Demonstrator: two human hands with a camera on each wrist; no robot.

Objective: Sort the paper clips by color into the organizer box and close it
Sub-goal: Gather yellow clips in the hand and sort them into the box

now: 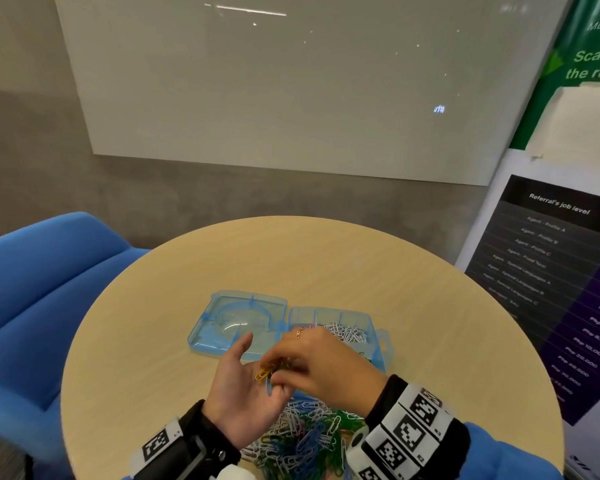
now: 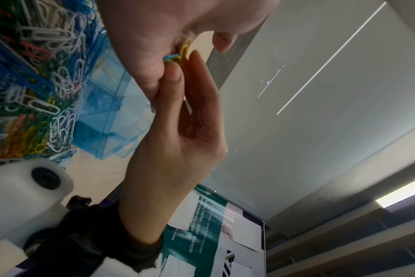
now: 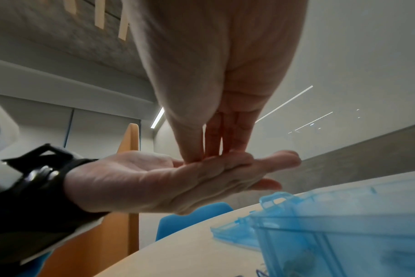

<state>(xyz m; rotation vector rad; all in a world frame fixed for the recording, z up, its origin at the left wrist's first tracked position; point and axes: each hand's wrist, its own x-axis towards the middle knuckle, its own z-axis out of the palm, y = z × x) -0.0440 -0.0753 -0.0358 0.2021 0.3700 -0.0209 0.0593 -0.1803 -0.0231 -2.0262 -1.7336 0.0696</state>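
Observation:
My left hand (image 1: 238, 386) lies palm up and flat above the table's near side, with a blue paper clip (image 1: 269, 389) on it. My right hand (image 1: 274, 370) reaches down onto that palm and pinches a few yellow paper clips (image 1: 265, 371). In the left wrist view the yellow paper clips (image 2: 184, 52) show between the right fingertips (image 2: 174, 73). The blue translucent organizer box (image 1: 374, 344) stands just beyond, its lid (image 1: 238, 322) open flat to the left. White clips (image 1: 345, 332) fill one far compartment. In the right wrist view the right fingertips (image 3: 197, 155) touch the left hand (image 3: 154, 178).
A mixed pile of paper clips (image 1: 302, 434) in white, blue and green lies near the front edge, between my wrists. The round wooden table (image 1: 153, 306) has a blue sofa (image 1: 32, 289) on its left and a standing poster (image 1: 551, 271) on its right.

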